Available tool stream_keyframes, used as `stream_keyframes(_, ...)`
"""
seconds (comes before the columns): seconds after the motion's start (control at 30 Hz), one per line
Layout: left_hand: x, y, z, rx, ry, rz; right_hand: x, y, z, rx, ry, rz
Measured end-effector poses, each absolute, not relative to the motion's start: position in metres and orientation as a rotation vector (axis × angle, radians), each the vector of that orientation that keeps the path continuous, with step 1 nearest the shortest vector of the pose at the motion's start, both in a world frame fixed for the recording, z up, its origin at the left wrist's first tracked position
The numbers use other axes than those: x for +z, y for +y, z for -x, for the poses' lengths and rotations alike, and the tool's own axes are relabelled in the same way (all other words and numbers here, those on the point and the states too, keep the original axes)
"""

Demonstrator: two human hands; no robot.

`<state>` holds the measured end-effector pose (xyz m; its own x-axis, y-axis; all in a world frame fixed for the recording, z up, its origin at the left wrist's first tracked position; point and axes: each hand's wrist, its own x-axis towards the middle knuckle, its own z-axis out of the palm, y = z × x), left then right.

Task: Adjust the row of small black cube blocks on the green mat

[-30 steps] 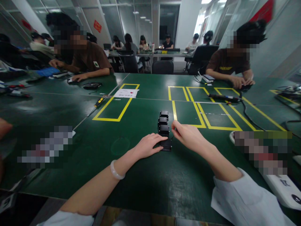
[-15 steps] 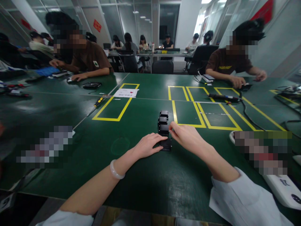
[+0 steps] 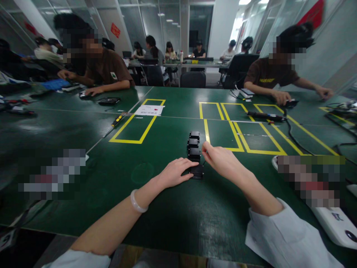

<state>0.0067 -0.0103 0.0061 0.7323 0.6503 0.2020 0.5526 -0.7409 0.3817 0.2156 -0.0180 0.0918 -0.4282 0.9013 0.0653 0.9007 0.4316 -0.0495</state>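
Note:
Several small black box-shaped parts stand in a line on the green table (image 3: 167,223), running away from me. My left hand (image 3: 176,172) steadies the nearest black part (image 3: 198,171), thumb at its near left edge and fingers at its far left side. Just right of that part, my right hand (image 3: 220,159) is closed in a pinch. A thin dark tip shows below its fingers, close to the part's right side; what it belongs to is hidden. Beyond lie another black part (image 3: 194,153) and two more of the kind, untouched.
Yellow tape outlines (image 3: 126,141) mark the table on both sides. A yellow-black screwdriver (image 3: 117,120) lies left, and a black corded tool (image 3: 264,116) lies right. A white device (image 3: 336,223) is at my right. Two co-workers sit across the table.
My right hand has shifted slightly up and right, away from the black parts, and the thin dark tip now shows. My left hand stays put. The right co-worker's arm has reached farther right.

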Motion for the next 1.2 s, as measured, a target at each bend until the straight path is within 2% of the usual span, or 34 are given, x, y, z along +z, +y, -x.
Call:
stream_keyframes(0.3, 0.0065, -0.0104, -0.0065, 0.461, 0.942, -2.636, 0.0956, -0.0196, -0.2154, -0.046, -2.567, 1.689)
stream_keyframes(0.6, 0.0039, -0.0093, -0.0060, 0.461, 0.939, -2.635, 0.0962, -0.0182, -0.2204, 0.104, -2.542, 1.614)
stream_keyframes(0.83, 0.0054, -0.0101, -0.0065, 0.450, 0.951, -2.639, 0.0981, -0.0160, -0.2203, 0.113, -2.502, 1.703)
stream_keyframes(1.2, 0.0055, -0.0097, -0.0065, 0.455, 0.949, -2.639, 0.0966, -0.0163, -0.2227, 0.164, -2.516, 1.614)
